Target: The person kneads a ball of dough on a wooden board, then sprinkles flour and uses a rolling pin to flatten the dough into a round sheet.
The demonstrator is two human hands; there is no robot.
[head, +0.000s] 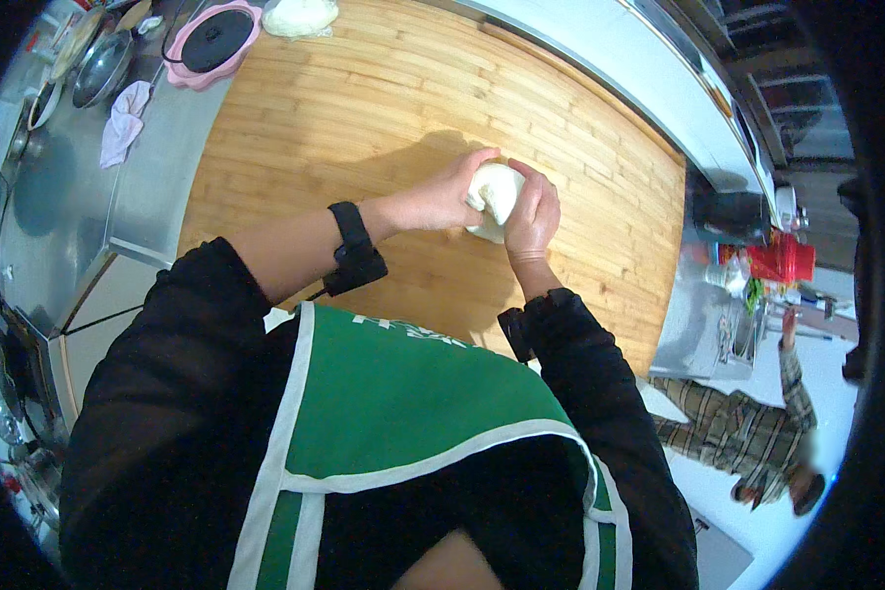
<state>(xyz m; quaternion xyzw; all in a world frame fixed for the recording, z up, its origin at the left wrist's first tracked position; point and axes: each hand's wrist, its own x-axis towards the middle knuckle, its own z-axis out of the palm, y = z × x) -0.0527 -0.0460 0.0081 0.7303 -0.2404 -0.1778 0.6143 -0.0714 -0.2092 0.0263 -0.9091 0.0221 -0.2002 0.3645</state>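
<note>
A lump of white dough (495, 190) is held between my two hands over the wooden board (354, 96). From the left side, my left hand (436, 195) grips it with thumb and fingers apart around its edge. My right hand (534, 210) curls its fingers over the right side of the dough. A fold or crease shows in the dough's near face. The palms' contact with it is partly hidden. Both wrists carry dark straps.
A larger pale dough mass (299, 16), seemingly under plastic, lies at the board's far left edge. Left of it are a pink scalloped appliance (215, 43) and a pink cloth (125, 122) on the metal counter (147, 188). Another person (752, 428) stands near the sink (745, 332) at right.
</note>
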